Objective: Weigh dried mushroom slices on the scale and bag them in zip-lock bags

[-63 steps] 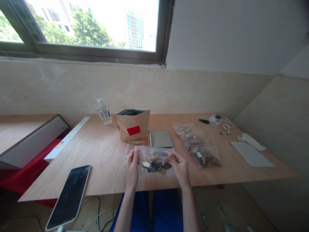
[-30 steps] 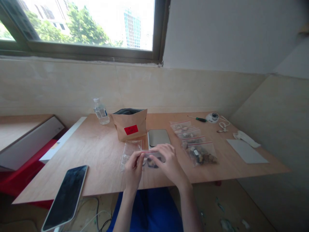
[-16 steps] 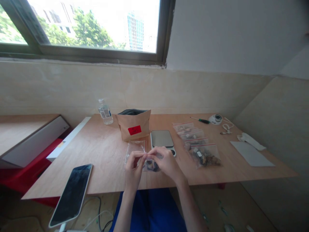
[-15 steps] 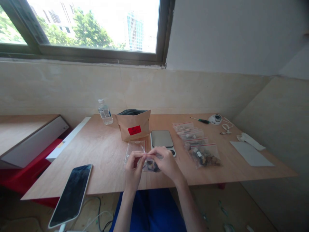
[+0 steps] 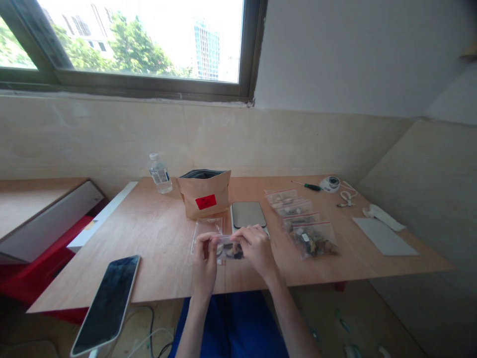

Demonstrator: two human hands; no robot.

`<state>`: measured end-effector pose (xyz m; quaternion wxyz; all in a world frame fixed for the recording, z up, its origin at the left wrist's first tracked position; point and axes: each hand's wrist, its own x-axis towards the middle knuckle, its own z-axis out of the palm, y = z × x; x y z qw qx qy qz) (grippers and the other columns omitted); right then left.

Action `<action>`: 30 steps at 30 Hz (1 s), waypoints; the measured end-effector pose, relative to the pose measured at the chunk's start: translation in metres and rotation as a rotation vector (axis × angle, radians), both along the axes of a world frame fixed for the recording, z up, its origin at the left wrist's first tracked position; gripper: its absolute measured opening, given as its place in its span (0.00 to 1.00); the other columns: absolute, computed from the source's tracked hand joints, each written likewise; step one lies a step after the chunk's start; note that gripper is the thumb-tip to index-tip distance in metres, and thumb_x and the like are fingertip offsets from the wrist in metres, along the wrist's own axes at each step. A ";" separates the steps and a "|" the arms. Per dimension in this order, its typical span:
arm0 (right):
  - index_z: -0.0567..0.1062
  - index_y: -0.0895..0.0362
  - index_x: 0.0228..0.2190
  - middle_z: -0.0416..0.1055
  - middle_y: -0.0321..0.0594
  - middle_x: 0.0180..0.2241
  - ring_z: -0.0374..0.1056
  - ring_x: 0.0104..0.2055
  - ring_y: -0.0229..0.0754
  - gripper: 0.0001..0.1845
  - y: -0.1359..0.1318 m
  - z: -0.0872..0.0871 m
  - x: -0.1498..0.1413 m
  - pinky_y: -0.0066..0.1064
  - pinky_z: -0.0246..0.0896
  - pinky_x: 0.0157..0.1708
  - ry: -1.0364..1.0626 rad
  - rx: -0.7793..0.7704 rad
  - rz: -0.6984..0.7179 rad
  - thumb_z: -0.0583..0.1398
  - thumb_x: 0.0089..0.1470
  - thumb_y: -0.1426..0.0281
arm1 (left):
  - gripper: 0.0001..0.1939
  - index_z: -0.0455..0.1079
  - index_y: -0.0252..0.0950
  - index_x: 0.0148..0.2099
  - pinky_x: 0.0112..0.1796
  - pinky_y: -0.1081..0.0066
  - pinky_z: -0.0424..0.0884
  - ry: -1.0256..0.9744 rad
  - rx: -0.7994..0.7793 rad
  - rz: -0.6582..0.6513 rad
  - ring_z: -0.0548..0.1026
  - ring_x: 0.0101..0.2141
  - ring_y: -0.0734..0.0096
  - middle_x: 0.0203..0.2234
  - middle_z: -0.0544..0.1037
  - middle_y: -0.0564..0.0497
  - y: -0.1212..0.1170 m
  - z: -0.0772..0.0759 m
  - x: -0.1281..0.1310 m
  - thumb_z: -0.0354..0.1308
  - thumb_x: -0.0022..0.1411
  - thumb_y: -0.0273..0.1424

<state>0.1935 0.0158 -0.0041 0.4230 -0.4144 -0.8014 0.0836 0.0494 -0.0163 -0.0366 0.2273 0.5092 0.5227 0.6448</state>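
Between my two hands is a small clear zip bag (image 5: pixel 228 250) with dark and brown pieces in it. My left hand (image 5: pixel 204 256) pinches the bag's top edge at its left end. My right hand (image 5: pixel 256 248) pinches the same edge at the right. Flat on the table behind my left hand lies another clear zip bag (image 5: pixel 208 227), seemingly without contents. A small digital scale (image 5: pixel 248 215) sits just beyond my right hand, which covers part of its front. Behind the flat bag stands a brown paper pouch (image 5: pixel 204 191) with a red label, its top open.
Several filled zip bags (image 5: pixel 315 238) lie overlapping at the right. Farther right are a screwdriver (image 5: pixel 312 187), a white camera (image 5: pixel 330 184) with its cable, and a white sheet (image 5: pixel 383 236). A water bottle (image 5: pixel 161 174) stands back left; a phone (image 5: pixel 108 303) is at the front left.
My hands have moved apart along the bag's top edge, from fingertips together at the middle to one at each end. The bag's upper strip now shows between them.
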 end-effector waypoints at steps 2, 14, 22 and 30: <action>0.74 0.54 0.25 0.75 0.35 0.25 0.68 0.29 0.38 0.13 0.000 0.001 -0.002 0.30 0.53 0.35 -0.006 0.045 -0.004 0.55 0.59 0.74 | 0.09 0.69 0.38 0.39 0.34 0.73 0.68 0.020 -0.035 -0.053 0.72 0.32 0.71 0.32 0.74 0.51 0.001 0.001 0.000 0.54 0.61 0.37; 0.74 0.53 0.30 0.75 0.34 0.30 0.68 0.35 0.39 0.04 -0.006 0.014 0.002 0.31 0.56 0.40 0.107 -0.097 0.101 0.59 0.56 0.68 | 0.05 0.72 0.38 0.36 0.35 0.74 0.67 0.078 -0.029 -0.131 0.74 0.33 0.71 0.30 0.76 0.53 -0.001 0.007 -0.007 0.57 0.60 0.34; 0.70 0.56 0.25 0.71 0.36 0.25 0.64 0.31 0.40 0.10 -0.005 0.009 -0.004 0.31 0.52 0.34 0.062 0.014 0.012 0.56 0.58 0.75 | 0.07 0.71 0.37 0.37 0.34 0.73 0.67 0.159 -0.026 -0.175 0.74 0.33 0.71 0.31 0.76 0.52 -0.003 0.011 0.000 0.56 0.60 0.34; 0.73 0.54 0.26 0.72 0.35 0.25 0.67 0.30 0.39 0.09 -0.003 0.004 0.008 0.29 0.55 0.34 0.021 -0.075 0.042 0.58 0.58 0.71 | 0.07 0.71 0.37 0.36 0.34 0.74 0.68 0.170 -0.024 -0.093 0.74 0.33 0.71 0.30 0.76 0.52 0.000 0.007 -0.012 0.57 0.59 0.35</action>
